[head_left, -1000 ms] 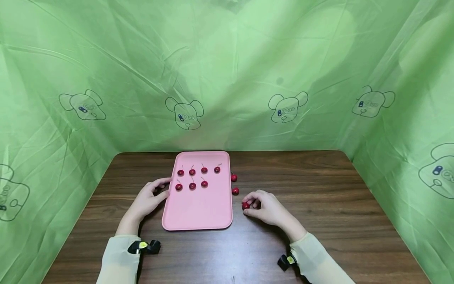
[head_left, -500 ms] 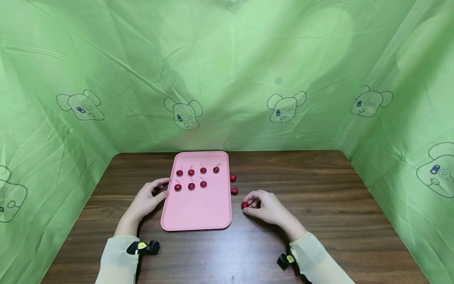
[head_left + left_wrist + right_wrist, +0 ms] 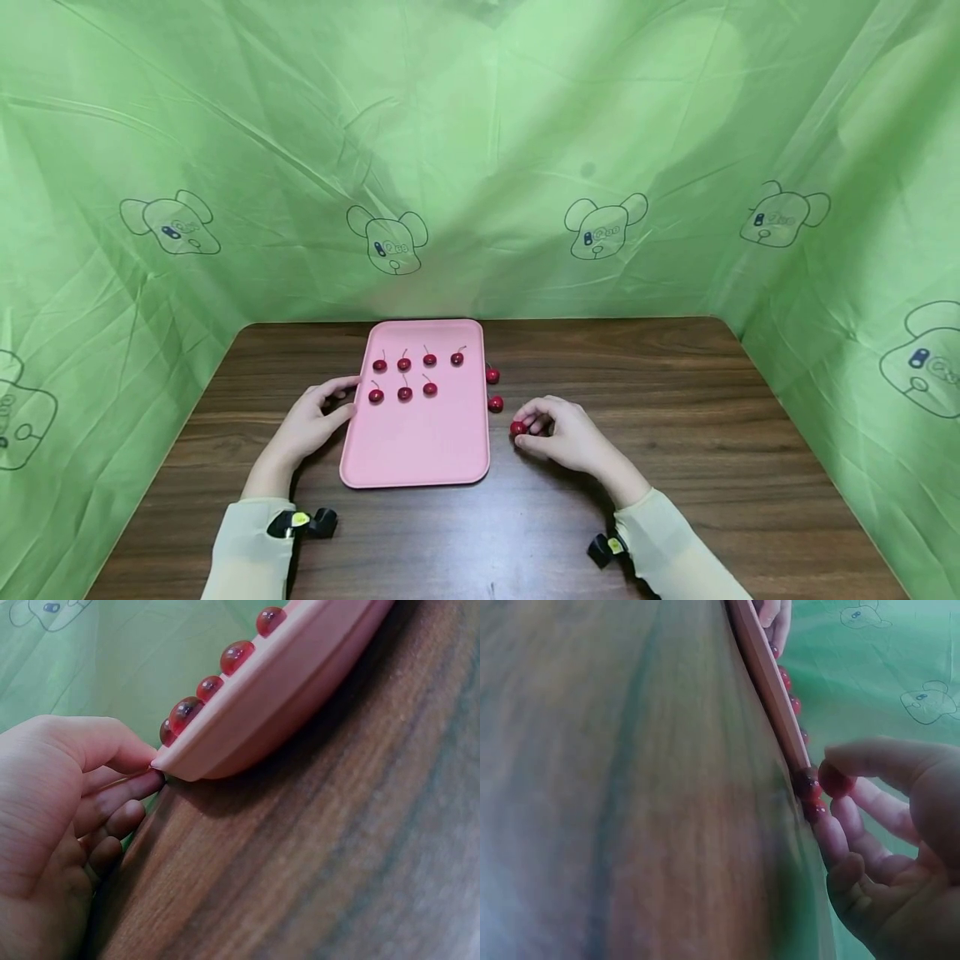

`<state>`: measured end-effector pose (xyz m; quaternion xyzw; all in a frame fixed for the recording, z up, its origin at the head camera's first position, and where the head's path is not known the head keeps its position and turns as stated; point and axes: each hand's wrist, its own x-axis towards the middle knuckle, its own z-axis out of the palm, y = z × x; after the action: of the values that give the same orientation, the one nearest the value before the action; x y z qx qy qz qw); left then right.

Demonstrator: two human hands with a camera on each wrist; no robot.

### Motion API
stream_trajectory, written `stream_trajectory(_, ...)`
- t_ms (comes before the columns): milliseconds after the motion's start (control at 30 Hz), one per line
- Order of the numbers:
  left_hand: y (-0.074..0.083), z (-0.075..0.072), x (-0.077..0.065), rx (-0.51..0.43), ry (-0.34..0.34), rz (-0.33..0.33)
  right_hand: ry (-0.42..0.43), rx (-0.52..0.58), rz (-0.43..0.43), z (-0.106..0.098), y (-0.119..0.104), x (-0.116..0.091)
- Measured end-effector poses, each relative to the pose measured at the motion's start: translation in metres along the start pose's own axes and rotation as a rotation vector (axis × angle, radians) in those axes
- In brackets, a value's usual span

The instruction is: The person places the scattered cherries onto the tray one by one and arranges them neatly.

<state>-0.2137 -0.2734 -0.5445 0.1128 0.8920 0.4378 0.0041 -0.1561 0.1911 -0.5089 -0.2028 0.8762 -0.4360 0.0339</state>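
A pink tray (image 3: 416,454) lies on the table, with several red stemmed cherries (image 3: 430,388) in two rows on it. At its left edge, my left hand (image 3: 311,425) holds the rim by thumb and finger; the left wrist view shows the fingertips (image 3: 154,760) right at the tray corner. My right hand (image 3: 566,433), right of the tray, pinches a cherry (image 3: 517,428) between thumb and index finger. That held cherry (image 3: 837,780) shows in the right wrist view, the other fingers loosely curled below. Two loose cherries (image 3: 495,404) sit against the tray's right side.
The table (image 3: 675,417) has a dark wood-grain top. Green cloth (image 3: 480,167) with printed animal heads hangs behind it and along both sides. A black strap-on camera (image 3: 322,522) sits at the left wrist, another (image 3: 602,550) at the right.
My right hand has shifted slightly toward the far side of the table with the cherry in its fingers. The left hand and the tray keep their places.
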Motion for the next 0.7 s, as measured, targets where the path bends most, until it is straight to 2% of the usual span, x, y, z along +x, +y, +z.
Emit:
stream_trajectory(300, -0.0012, 0.0011, -0.0017, 0.007, 0.006, 0.000, -0.003, 0.015, -0.004, -0.0068, -0.0053, 0.0005)
stream_trajectory(700, -0.0016, 0.0017, -0.0009, 0.017, 0.015, 0.021, 0.050, 0.023, 0.022, -0.0062, -0.0081, 0.0045)
